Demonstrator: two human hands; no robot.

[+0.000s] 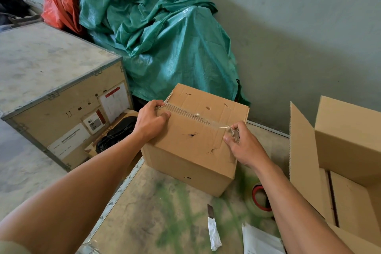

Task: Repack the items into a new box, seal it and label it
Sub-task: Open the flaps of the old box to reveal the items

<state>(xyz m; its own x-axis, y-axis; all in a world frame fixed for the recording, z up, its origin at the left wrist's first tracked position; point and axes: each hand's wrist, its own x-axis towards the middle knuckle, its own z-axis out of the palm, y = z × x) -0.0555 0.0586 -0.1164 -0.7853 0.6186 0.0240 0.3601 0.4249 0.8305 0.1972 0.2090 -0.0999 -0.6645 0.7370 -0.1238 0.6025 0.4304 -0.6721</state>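
Note:
A worn, punctured cardboard box [191, 142] stands closed on the work surface [156, 208]. My left hand [151, 121] grips its far left top edge, fingers curled over the rim and thumb on the lid. My right hand [241, 144] pinches a crumpled strip of clear tape [234, 133] peeled from the centre seam, where torn paper shows. An open new cardboard box [346, 163] stands at the right with its flaps up. A tape roll [260, 199] with a red core lies partly behind my right forearm. A blade [213, 227] wrapped in white and a white sheet [261, 240] lie near the front edge.
A large crate [51, 80] with metal edging and stickers stands at the left. Green tarpaulin [160, 33] and red sheeting [61, 0] are heaped against the wall behind. A black bag [117, 132] lies between the crate and the work surface.

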